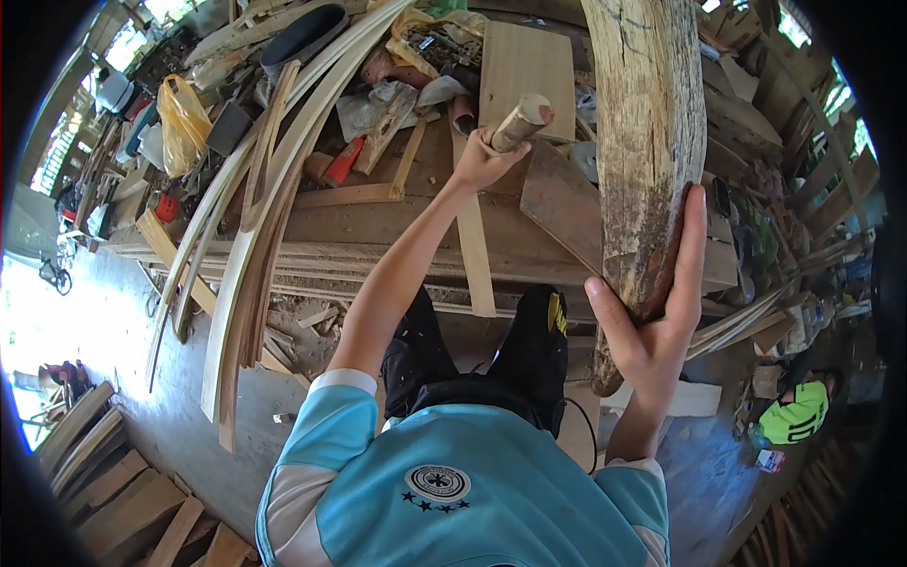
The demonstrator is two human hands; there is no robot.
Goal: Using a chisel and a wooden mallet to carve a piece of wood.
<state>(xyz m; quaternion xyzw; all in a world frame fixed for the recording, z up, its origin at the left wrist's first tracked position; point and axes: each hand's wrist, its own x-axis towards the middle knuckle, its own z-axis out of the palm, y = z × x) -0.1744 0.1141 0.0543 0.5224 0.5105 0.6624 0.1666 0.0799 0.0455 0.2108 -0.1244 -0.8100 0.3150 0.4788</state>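
Strips (pixel 230 331) slant, left. Left hand (pixel 484 163), upper centre, closed round stick (pixel 520 125); right hand (pixel 658 345) spread wide against log (pixel 647 142).

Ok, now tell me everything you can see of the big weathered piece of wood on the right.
The weathered piece of wood is long, thick and rough-edged, pale greyish tan higher up and darker brown, blotchy lower down. Cracks and grain run lengthwise, with dark line marks near the top. It narrows toward its lower end; its upper end runs out of view. The person's right hand braces the lower part, thumb at the left, straight fingers along the right edge.
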